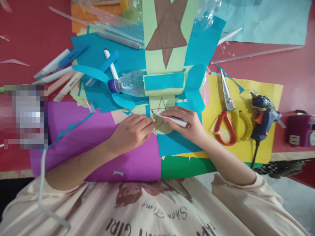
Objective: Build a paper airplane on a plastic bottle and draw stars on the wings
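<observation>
My right hand (188, 123) grips a white marker with a brown cap end (177, 121), its tip resting on a pale green paper strip (167, 128). A brown star outline (161, 113) is drawn there. Curled fingers of my left hand (135, 129) pinch the strip's left edge, with the thumb partly hidden. Just beyond lies a clear plastic bottle (131, 82) on its side, wrapped in pale green and blue paper. It has a purple cap (113, 86) and blue paper blades. Past it, the strip bears a large filled brown star (168, 31).
Scissors (225, 127) and a blue glue gun (264, 126) lie on yellow paper (265, 144) at right. Several markers (70, 86) are scattered at left near a blurred-out object (27, 116). Purple paper (98, 164) lies beneath my left arm; a purple box (301, 130) stands far right.
</observation>
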`<state>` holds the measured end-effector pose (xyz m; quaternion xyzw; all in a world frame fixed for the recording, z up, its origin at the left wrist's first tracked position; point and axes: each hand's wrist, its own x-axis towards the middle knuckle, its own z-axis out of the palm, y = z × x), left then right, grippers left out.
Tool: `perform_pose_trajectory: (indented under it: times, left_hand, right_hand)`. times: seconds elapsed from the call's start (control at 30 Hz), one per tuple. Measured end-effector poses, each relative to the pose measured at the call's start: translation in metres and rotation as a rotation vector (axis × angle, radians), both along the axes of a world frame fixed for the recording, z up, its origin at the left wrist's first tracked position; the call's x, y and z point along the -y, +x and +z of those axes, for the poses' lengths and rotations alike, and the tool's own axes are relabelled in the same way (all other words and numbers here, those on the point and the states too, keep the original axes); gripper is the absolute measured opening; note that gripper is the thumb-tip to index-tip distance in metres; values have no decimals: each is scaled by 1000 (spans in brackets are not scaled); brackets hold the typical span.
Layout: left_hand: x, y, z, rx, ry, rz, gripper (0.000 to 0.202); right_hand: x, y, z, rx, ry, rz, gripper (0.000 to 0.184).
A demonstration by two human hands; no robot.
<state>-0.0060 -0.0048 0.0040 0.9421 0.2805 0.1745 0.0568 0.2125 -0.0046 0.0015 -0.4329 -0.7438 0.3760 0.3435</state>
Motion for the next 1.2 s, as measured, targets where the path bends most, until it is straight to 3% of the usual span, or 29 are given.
perform_pose_trajectory:
  times: [0.6, 1.2]
  left_hand:
    - [-1, 0, 3, 1, 2, -9, 23]
    - [-2, -1, 3, -33, -37, -6, 24]
  right_hand:
    - [1, 14, 14, 5, -46, 39, 10]
    - [1, 22, 23, 79, -150, -3, 21]
